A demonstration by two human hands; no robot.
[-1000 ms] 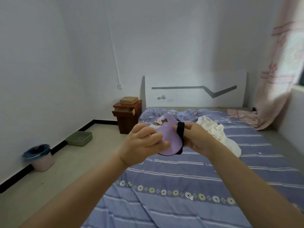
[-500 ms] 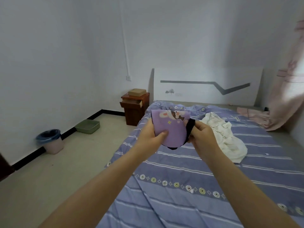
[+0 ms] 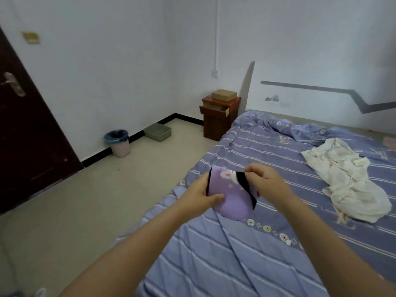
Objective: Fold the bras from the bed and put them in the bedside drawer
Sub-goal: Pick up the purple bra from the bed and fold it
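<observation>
I hold a folded purple bra (image 3: 230, 198) with black trim and a cartoon print above the left edge of the bed (image 3: 246, 243). My left hand (image 3: 198, 196) grips its left side, thumb pressed on the front. My right hand (image 3: 264, 179) pinches the black strap at its upper right. The brown bedside cabinet (image 3: 218, 116) stands beside the headboard, its top drawer (image 3: 213, 109) pulled out.
A white crumpled garment (image 3: 347, 179) lies on the bed's right side. A tan box (image 3: 224, 95) sits on the cabinet. On the floor by the wall are a pink bin (image 3: 119, 143) and a green tray (image 3: 157, 131). A dark door (image 3: 25, 129) stands at left.
The view has swung left and down, bringing the door into sight. The bra is lower in view, and my right hand now pinches the black strap across its upper right.
</observation>
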